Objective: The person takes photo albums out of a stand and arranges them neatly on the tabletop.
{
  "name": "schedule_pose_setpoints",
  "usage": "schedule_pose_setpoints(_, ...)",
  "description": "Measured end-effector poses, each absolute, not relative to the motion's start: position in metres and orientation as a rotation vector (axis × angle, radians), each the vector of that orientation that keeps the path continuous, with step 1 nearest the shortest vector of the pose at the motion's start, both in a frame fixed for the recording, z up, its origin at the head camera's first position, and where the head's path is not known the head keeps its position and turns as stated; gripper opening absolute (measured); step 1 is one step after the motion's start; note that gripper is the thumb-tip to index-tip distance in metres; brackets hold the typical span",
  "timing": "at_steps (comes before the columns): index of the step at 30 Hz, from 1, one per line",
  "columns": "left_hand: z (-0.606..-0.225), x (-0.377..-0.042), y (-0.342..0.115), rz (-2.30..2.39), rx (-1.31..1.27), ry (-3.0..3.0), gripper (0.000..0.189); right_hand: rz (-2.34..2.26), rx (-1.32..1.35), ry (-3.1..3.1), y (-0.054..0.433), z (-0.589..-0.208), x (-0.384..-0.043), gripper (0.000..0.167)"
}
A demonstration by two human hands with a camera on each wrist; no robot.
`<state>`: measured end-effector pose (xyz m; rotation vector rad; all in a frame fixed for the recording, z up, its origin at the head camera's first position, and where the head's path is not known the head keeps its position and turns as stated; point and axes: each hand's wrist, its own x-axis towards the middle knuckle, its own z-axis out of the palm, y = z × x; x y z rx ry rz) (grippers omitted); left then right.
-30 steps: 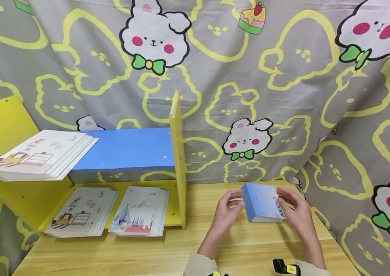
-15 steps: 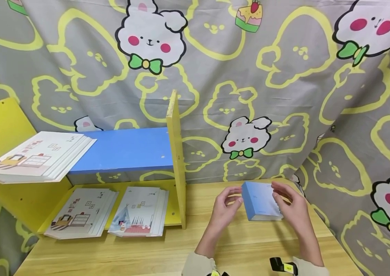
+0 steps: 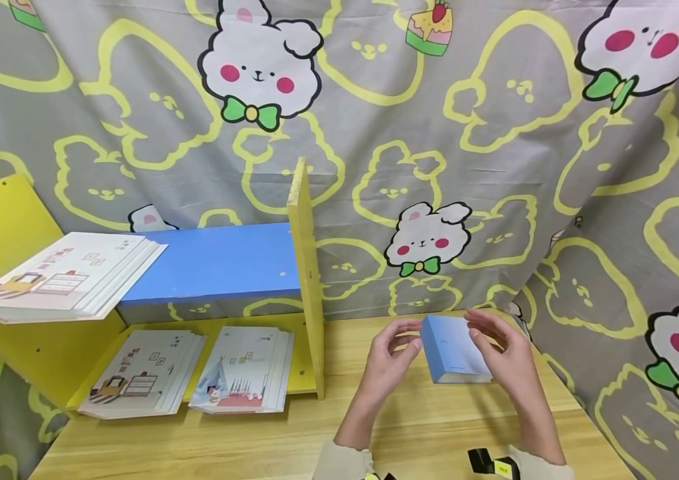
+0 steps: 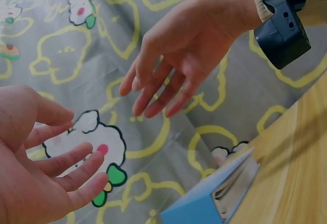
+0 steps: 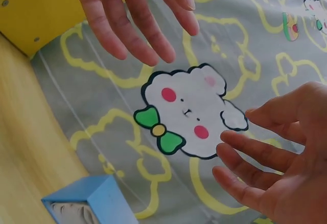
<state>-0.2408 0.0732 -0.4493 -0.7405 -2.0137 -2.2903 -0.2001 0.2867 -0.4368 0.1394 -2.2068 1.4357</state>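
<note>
A blue book-shaped box [image 3: 453, 350] stands on the wooden table at the right of the head view. Its lower end shows a hollow with crumpled pale material in the left wrist view, where the box [image 4: 196, 206] sits low. My left hand [image 3: 389, 363] hovers by its left side, fingers relaxed and slightly bent, holding nothing. Over its right part is my right hand [image 3: 512, 363], loosely spread and hiding that part of the cover. Both wrist views show the hands apart from the box, with the palms facing each other.
A yellow shelf unit [image 3: 309, 293] with a blue upper board [image 3: 225, 260] stands at the left. White illustrated books [image 3: 69, 273] lie on the board, and more books [image 3: 243, 367] lean below. A patterned grey curtain [image 3: 363, 167] hangs behind the wooden table [image 3: 291, 440].
My right hand has shifted slightly left over the box, covering the lettering seen earlier. The left hand has moved a little left. The box stays in place.
</note>
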Motion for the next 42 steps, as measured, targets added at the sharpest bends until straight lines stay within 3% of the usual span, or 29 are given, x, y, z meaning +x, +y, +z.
schedule_pose_setpoints(42, -0.412, -0.223, 0.027, -2.117, -0.889, -1.912, 0.032, 1.496, 0.224, -2.119, 0.249, -0.403, -0.183, 0.033)
